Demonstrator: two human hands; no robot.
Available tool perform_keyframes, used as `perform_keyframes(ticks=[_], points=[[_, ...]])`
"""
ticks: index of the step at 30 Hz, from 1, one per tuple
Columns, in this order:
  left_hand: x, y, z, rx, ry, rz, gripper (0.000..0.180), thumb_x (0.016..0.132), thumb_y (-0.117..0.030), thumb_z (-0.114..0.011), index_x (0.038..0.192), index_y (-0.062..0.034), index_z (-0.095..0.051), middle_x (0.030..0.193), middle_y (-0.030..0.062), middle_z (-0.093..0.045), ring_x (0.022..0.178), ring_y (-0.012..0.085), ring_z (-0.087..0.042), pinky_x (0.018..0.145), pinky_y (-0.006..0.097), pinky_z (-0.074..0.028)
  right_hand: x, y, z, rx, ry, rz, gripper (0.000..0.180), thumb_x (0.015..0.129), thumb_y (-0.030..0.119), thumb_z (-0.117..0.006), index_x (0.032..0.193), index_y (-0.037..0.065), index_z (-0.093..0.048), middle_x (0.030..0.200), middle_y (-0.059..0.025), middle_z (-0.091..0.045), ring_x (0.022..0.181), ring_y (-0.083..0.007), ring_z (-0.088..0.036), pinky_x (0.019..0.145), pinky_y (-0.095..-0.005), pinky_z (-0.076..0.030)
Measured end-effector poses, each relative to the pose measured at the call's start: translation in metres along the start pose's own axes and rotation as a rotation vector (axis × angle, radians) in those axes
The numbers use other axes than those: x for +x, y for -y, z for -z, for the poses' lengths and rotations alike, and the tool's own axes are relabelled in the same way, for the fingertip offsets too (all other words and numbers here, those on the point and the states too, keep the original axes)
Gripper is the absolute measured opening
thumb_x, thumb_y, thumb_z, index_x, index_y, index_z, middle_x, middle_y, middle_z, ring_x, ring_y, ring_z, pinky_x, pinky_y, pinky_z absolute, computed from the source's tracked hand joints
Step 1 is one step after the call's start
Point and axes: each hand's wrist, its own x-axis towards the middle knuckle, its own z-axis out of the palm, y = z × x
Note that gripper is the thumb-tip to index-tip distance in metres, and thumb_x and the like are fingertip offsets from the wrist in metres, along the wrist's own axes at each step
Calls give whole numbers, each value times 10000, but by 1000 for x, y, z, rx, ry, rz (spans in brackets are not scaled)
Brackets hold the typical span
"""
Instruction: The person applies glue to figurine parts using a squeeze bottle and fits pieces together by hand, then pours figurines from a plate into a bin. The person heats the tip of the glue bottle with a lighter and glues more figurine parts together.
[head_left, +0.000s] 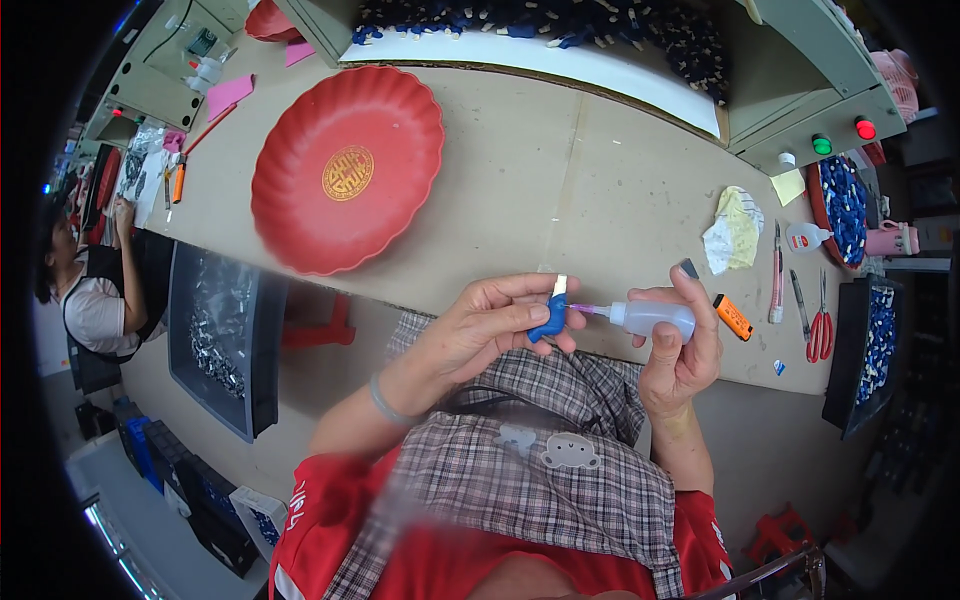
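A smooth blue curved piece with a cream peg-like tip (550, 320) sits by the table's near edge, pinched between the left hand's (482, 322) thumb and fingers, which partly cover it. The right hand (688, 352), curled, grips a translucent squeeze bottle (650, 319), its thin purple nozzle (588, 309) toward the piece. Leftward lies a scalloped red tray (400, 195); rightward, crumpled cloth (736, 232) and red-handled scissors (820, 335).

Gold characters (348, 173) on red plate (290, 215), upper left; white letters (297, 506) on sleeve (325, 500), lower left; red label (797, 240) on bottle (818, 235), right
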Motion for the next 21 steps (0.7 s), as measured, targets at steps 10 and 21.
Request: perform_keyframes(ticks=[10, 21], points=[[2, 1, -1, 27, 0, 21, 381, 927, -107, -518, 1279, 32, -478, 1059, 184, -634, 875, 217, -667, 717, 249, -545, -2, -1, 6, -29, 21, -42, 387, 939, 232, -537, 1195, -58, -512, 845, -178, -667, 767, -220, -670, 661, -287, -520], [3, 0, -1, 41, 7, 48, 311, 919, -102, -538, 1205, 20, -522, 1010, 167, -636, 848, 221, -671, 710, 257, -554, -6, 0, 9, -138, 31, 55, 369, 934, 221, -546, 1160, -70, -520, 868, -188, -645, 742, -260, -684, 619, -303, -534]])
